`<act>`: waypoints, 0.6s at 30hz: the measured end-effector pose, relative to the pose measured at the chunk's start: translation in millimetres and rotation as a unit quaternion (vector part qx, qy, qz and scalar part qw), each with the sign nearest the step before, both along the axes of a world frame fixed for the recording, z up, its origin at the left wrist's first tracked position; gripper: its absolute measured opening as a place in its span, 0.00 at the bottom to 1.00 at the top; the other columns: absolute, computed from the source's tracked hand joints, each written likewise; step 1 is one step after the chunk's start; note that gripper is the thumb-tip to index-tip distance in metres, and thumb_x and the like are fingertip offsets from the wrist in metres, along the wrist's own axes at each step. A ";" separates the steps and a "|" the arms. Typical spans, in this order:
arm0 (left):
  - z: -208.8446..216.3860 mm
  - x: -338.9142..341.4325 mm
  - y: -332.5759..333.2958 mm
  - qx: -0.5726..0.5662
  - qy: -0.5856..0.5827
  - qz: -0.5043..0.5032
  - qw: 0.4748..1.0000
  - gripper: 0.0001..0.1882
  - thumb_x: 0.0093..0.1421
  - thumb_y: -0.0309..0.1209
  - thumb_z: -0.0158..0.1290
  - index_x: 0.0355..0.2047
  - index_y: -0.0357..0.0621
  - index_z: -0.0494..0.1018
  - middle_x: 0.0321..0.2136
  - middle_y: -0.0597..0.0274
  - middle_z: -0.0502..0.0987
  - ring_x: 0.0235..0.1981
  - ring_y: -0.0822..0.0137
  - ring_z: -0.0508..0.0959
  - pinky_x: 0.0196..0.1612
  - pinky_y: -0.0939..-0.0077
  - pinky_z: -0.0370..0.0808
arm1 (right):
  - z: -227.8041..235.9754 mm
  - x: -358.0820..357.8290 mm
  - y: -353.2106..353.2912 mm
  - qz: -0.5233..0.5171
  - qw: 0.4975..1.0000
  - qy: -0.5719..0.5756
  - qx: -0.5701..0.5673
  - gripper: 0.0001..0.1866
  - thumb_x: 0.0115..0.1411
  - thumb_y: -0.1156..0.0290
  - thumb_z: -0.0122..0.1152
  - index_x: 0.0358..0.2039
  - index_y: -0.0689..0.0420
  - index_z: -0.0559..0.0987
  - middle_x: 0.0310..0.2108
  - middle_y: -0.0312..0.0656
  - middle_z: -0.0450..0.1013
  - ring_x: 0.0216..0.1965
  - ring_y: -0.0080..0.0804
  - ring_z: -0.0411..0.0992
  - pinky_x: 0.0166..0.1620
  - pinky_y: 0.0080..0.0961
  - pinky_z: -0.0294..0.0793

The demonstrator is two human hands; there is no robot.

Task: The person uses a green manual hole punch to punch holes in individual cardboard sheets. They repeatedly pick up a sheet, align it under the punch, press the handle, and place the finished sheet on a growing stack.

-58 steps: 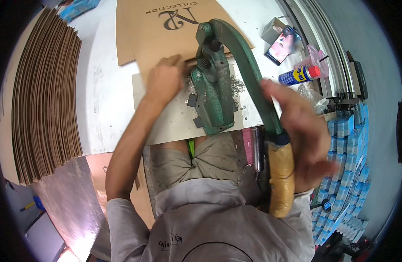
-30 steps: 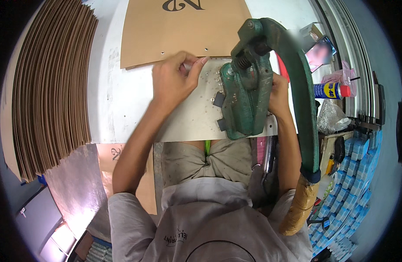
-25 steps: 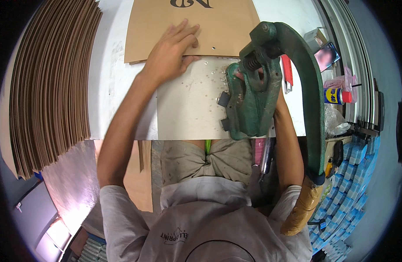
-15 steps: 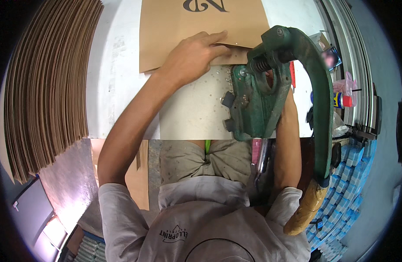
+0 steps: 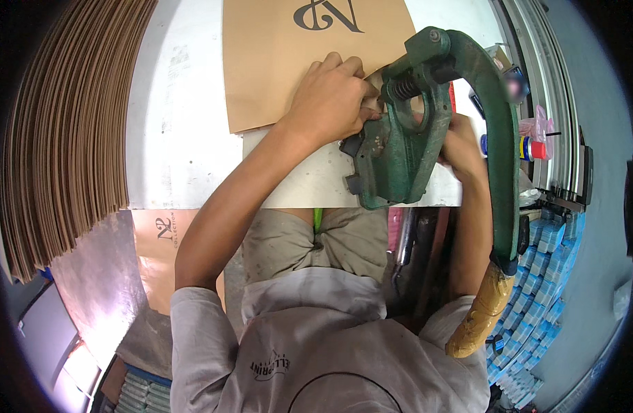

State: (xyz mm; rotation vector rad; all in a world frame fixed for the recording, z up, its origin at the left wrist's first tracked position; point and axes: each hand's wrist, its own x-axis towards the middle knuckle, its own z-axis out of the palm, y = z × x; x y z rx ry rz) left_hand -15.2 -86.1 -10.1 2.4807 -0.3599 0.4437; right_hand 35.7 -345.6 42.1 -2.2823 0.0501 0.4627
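Note:
A brown paper bag (image 5: 275, 62) with dark print lies flat on the white table, its near right corner reaching under the head of a green hand press (image 5: 406, 148). My left hand (image 5: 330, 100) is closed on the bag's near edge beside the press, fingers curled and thumb low against the press. On the other side of the press is my right hand (image 5: 461, 144), bent inward close to its body. The press hides most of the right fingers, so what they touch cannot be made out. The lever's tape-wrapped handle (image 5: 485, 310) hangs beside my right forearm, with neither hand on it.
A tall stack of brown folded bags (image 5: 69, 131) stands at the left. Along the right edge are a blue can with a red cap (image 5: 533, 149) and pink plastic (image 5: 537, 125). Blue-wrapped bundles (image 5: 537, 275) are piled below right. Another printed brown sheet (image 5: 165, 255) lies below the table edge.
My left hand has gone from lying on the bag with fingers stretched to curled at its edge, nearer the press. The bag has shifted and turned slightly. More of my right hand shows now.

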 end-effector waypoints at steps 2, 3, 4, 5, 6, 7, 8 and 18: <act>-2.5 4.7 -8.1 -0.003 -0.013 -0.015 1.000 0.15 0.52 0.42 0.70 0.37 0.47 0.87 0.39 0.60 0.78 0.43 0.53 0.75 0.49 0.59 0.74 | 84.1 -33.3 -2.0 0.023 0.989 -0.136 -0.047 0.18 0.70 0.63 0.59 0.52 0.64 0.81 0.44 0.50 0.81 0.27 0.26 0.77 0.29 0.19 0.75; -5.9 -6.4 5.9 0.018 -0.001 0.023 1.000 0.16 0.52 0.42 0.70 0.37 0.47 0.87 0.39 0.60 0.78 0.43 0.53 0.75 0.49 0.59 0.74 | 104.9 -43.9 1.3 0.071 0.965 -0.247 0.047 0.19 0.73 0.64 0.53 0.55 0.64 0.80 0.47 0.52 0.81 0.33 0.30 0.81 0.34 0.20 0.80; -2.1 -2.9 2.9 0.006 0.000 0.011 1.000 0.16 0.52 0.42 0.70 0.37 0.47 0.87 0.39 0.60 0.78 0.43 0.53 0.75 0.49 0.59 0.74 | 135.5 -71.6 -0.7 0.113 0.916 -0.370 0.101 0.20 0.73 0.62 0.54 0.55 0.63 0.79 0.48 0.52 0.80 0.35 0.31 0.80 0.36 0.21 0.79; -0.5 -2.8 1.4 0.002 0.003 0.008 1.000 0.16 0.52 0.42 0.71 0.37 0.47 0.87 0.39 0.60 0.78 0.42 0.53 0.75 0.48 0.59 0.75 | 144.0 -89.9 -1.2 0.201 0.869 -0.434 0.125 0.21 0.72 0.61 0.54 0.56 0.63 0.78 0.49 0.52 0.79 0.38 0.32 0.79 0.38 0.22 0.78; -0.1 -2.1 -1.9 0.000 0.000 0.000 1.000 0.16 0.52 0.41 0.70 0.37 0.47 0.87 0.39 0.59 0.78 0.42 0.53 0.75 0.48 0.58 0.75 | 144.4 -105.6 2.0 0.303 0.839 -0.442 0.100 0.22 0.72 0.60 0.54 0.57 0.63 0.78 0.51 0.53 0.78 0.40 0.33 0.78 0.41 0.23 0.77; -0.6 -3.8 0.8 0.005 -0.004 0.006 1.000 0.16 0.52 0.41 0.70 0.38 0.47 0.87 0.39 0.59 0.78 0.42 0.53 0.75 0.48 0.58 0.75 | 130.1 -113.9 8.9 0.403 0.810 -0.422 0.060 0.23 0.72 0.59 0.55 0.58 0.63 0.77 0.52 0.53 0.77 0.42 0.34 0.77 0.43 0.25 0.76; -0.8 -6.0 3.0 0.013 -0.010 0.011 1.000 0.16 0.52 0.40 0.70 0.38 0.47 0.87 0.39 0.59 0.78 0.42 0.53 0.75 0.48 0.58 0.75 | 104.0 -121.9 16.7 0.482 0.790 -0.380 -0.013 0.24 0.72 0.58 0.55 0.58 0.63 0.77 0.53 0.53 0.76 0.44 0.36 0.76 0.45 0.26 0.75; -2.4 4.0 8.4 0.121 -0.022 0.023 0.992 0.19 0.55 0.31 0.62 0.49 0.53 0.85 0.51 0.57 0.77 0.54 0.53 0.73 0.58 0.56 0.71 | 115.6 -78.9 -12.1 0.215 0.911 -0.241 0.256 0.35 0.69 0.47 0.59 0.65 0.62 0.71 0.65 0.55 0.68 0.67 0.47 0.67 0.68 0.39 0.65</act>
